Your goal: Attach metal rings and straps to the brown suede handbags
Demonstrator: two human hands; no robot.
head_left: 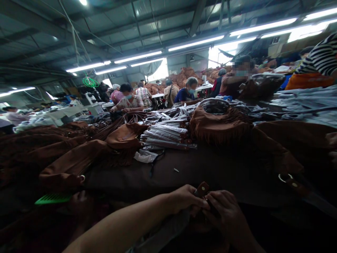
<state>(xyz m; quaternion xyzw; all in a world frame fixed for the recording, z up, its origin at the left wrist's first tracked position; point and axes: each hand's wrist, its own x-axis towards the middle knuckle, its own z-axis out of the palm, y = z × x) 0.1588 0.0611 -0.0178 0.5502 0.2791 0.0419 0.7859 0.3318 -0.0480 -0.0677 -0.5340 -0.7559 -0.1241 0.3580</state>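
My left hand and my right hand meet at the bottom centre, low over the dark table. Both are closed, fingers pinched together on a small brown leather strap tab that sticks up between them. What hangs below the tab is hidden in shadow. A brown suede fringed bag lies beyond the hands, and another brown bag with a metal ring rests to the left.
A green comb lies at the lower left. Plastic-wrapped straps are piled mid-table. A strap with a metal ring sits at the right. Several other people sit working at tables behind, under strip lights.
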